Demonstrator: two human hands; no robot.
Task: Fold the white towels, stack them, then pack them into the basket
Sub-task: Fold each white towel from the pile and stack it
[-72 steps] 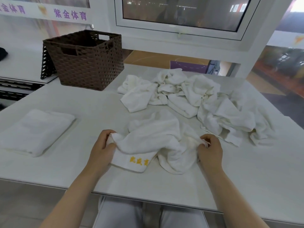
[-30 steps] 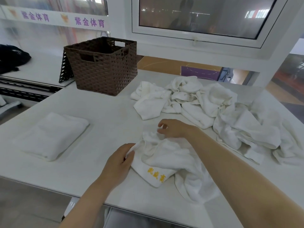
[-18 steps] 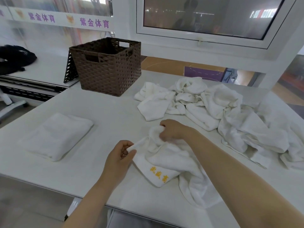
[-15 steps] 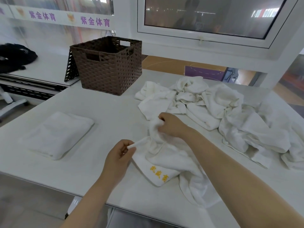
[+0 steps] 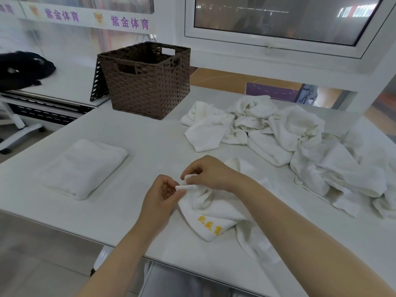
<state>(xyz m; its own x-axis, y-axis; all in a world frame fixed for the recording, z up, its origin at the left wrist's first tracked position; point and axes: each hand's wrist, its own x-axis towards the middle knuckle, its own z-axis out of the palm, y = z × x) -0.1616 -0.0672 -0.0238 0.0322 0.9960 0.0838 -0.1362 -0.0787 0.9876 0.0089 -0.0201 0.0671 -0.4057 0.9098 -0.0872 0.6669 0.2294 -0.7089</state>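
A crumpled white towel with yellow embroidered characters (image 5: 216,213) lies near the front edge of the white table (image 5: 150,146). My left hand (image 5: 159,196) pinches one corner of it. My right hand (image 5: 209,173) pinches the same towel right beside that corner, so both hands nearly touch. A neatly folded white towel (image 5: 83,168) rests on the left of the table. A heap of several unfolded white towels (image 5: 278,133) spreads over the back right. The brown woven basket (image 5: 147,82) stands at the back, and what shows of its inside looks empty.
A black bag (image 5: 23,68) lies on a lower white shelf at the far left. A window frame and wall stand behind the table. A chair base (image 5: 19,133) sits on the floor at the left. The table's front edge runs just below my forearms.
My right hand left the towel's right side, reached across to its far edge, gripped it and drew it toward my left hand. The two hands now meet at one corner.
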